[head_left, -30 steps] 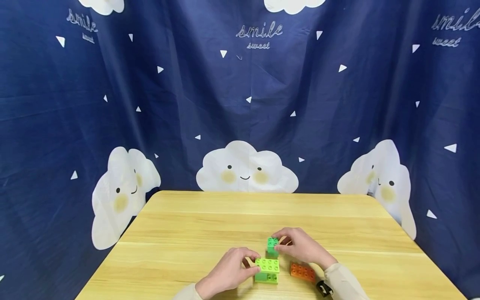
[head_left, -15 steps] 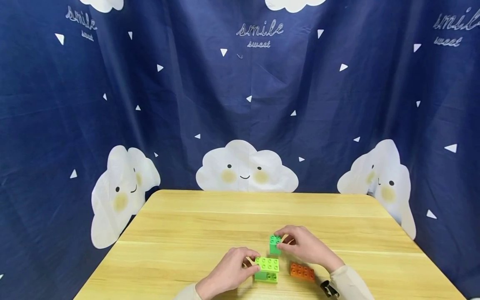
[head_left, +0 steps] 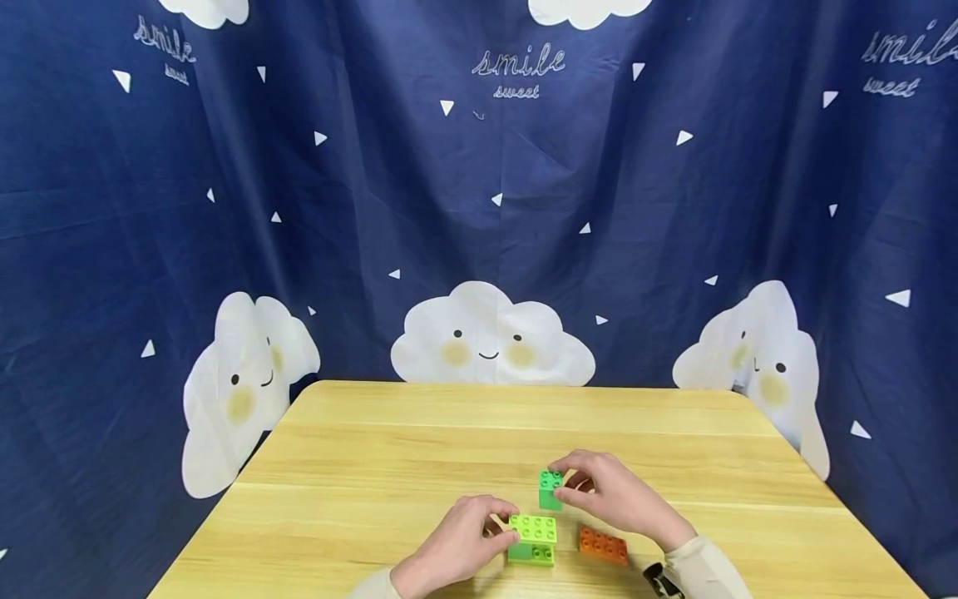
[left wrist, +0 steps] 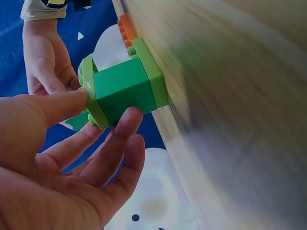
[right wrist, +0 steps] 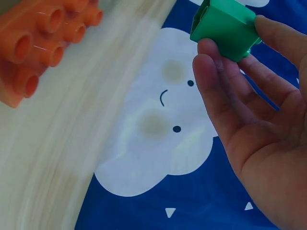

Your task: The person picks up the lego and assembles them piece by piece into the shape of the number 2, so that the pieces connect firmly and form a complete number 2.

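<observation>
My left hand [head_left: 466,537] holds a small stack of toy building bricks: a lime plate [head_left: 533,526] on top, a green block [left wrist: 123,88] in the middle and a second lime plate [left wrist: 149,74] at the bottom. In the left wrist view the thumb lies against the top plate and a fingertip touches the green block. The bottom plate sits at the tabletop. Just behind the stack, my right hand [head_left: 617,497] pinches a green brick [head_left: 550,491] between thumb and fingers. The right wrist view shows this brick [right wrist: 225,28] clear of the table, its hollow underside partly showing.
An orange brick [head_left: 603,545] lies studs up on the wooden table [head_left: 359,482], right of the stack and near the right wrist. A dark blue curtain [head_left: 359,208] with smiling clouds hangs beyond the table's far edge.
My right hand has shifted slightly to the right with the green brick, away from the stack. The left hand, the stack and the orange brick stay in place.
</observation>
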Demonstrator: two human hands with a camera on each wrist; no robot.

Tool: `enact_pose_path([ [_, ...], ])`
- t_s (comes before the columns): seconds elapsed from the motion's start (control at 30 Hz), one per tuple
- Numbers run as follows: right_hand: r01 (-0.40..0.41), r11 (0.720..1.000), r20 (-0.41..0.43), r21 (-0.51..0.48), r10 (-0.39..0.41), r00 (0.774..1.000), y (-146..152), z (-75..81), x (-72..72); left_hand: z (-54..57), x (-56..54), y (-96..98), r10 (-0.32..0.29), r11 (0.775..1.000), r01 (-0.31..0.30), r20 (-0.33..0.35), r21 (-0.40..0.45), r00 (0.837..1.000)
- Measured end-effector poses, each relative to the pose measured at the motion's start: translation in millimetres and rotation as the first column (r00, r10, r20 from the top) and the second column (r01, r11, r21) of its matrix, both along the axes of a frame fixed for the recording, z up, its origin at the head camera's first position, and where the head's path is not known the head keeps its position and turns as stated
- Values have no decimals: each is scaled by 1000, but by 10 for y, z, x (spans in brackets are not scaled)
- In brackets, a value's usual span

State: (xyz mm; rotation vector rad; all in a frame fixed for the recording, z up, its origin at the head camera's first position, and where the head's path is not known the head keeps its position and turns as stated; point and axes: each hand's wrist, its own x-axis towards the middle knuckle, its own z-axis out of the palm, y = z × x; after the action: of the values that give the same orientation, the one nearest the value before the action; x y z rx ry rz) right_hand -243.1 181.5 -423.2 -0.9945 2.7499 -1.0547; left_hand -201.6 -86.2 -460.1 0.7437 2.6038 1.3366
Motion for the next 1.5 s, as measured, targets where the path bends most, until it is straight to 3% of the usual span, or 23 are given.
enact_pose_path([
  [0.83, -17, 1000, -7, -5, 17, 1000, -41, 164, 124, -14, 0, -2, 2, 1000, -2, 9, 4, 1000],
  [1.1, -51, 999, -2, -10, 51, 999, -69, 186, 165, -18, -4, -6, 1, 1000, -1, 10, 7, 1000],
  [1.5, -129, 992, 69, -3, 129, 989, -86, 183, 179, -21, 5, -11, -1, 1000, 0, 18, 22, 1000],
])
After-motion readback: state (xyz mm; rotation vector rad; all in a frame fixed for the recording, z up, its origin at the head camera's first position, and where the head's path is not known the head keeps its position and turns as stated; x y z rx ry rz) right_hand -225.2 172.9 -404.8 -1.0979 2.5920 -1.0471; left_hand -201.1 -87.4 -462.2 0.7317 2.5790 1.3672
